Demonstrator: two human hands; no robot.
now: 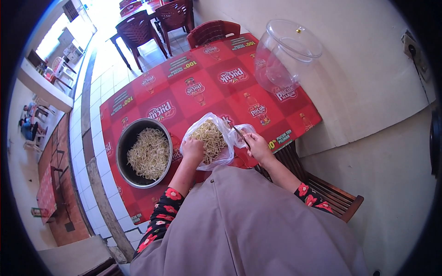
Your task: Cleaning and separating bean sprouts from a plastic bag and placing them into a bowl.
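A clear plastic bag of bean sprouts lies opened out on the table in front of me. My left hand is closed at the bag's left edge, its fingertips partly hidden against plastic and sprouts. In my right hand is a small knife, its blade pointing up and left beside the bag's right edge. Thin clear plastic lies just beyond that hand. To the left stands a deep round metal pot holding more loose bean sprouts.
A red printed cloth covers the table. At its far right corner stands a large clear plastic jar near the wall. A red chair is at the far edge, and a slatted wooden chair is at my right.
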